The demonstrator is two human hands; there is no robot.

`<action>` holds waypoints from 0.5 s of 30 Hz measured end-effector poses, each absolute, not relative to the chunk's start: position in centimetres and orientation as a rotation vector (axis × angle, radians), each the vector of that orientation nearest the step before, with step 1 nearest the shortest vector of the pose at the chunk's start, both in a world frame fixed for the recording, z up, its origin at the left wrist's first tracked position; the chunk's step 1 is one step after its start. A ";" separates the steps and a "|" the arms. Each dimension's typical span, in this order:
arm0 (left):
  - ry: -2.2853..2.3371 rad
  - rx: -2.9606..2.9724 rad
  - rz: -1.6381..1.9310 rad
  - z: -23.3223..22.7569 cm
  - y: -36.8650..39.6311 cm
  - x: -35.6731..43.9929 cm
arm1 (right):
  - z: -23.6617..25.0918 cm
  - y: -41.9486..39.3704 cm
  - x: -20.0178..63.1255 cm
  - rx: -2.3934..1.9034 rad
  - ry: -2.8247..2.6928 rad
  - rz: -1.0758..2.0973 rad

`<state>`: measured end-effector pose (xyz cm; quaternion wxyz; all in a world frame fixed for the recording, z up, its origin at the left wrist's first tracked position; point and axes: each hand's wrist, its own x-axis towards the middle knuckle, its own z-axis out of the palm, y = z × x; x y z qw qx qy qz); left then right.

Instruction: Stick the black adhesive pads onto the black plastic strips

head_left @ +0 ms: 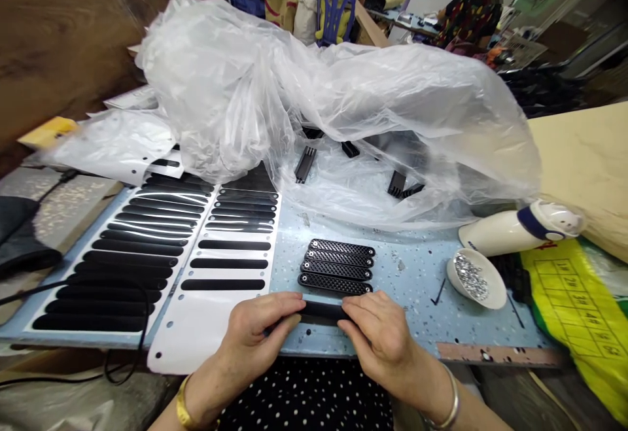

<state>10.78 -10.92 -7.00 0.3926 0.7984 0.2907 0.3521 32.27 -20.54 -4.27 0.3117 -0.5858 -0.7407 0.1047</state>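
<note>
Between my two hands, close to the table's front edge, is a slim black bar with a smooth upper face. My left hand pinches its left end between thumb and fingers. The right end is gripped the same way by my right hand. Just beyond it lie several black textured bars stacked in rows, with a screw at each end. To the left are a white sheet with black oblong strips and a second sheet full of similar strips. My fingers cover both ends of the bar.
A large clear plastic bag spreads across the back, with black parts under and near it. On the right are a white bowl of small metal screws, a hex key, a white bottle and a yellow bag. A person sits farther back.
</note>
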 end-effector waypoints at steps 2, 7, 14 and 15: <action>0.723 2.048 0.906 -7.1 -10.8 10.8 | -4.3 -20.6 32.4 -1.564 -1.941 0.299; 0.710 2.099 0.925 -7.7 -10.8 10.7 | -4.5 -20.8 32.7 -1.564 -1.889 0.387; 0.705 2.141 0.951 -7.6 -10.8 10.8 | -5.6 -21.1 32.8 -1.547 -1.688 0.482; 0.703 2.144 0.949 -7.5 -10.8 10.8 | -5.8 -21.2 32.7 -1.542 -1.650 0.481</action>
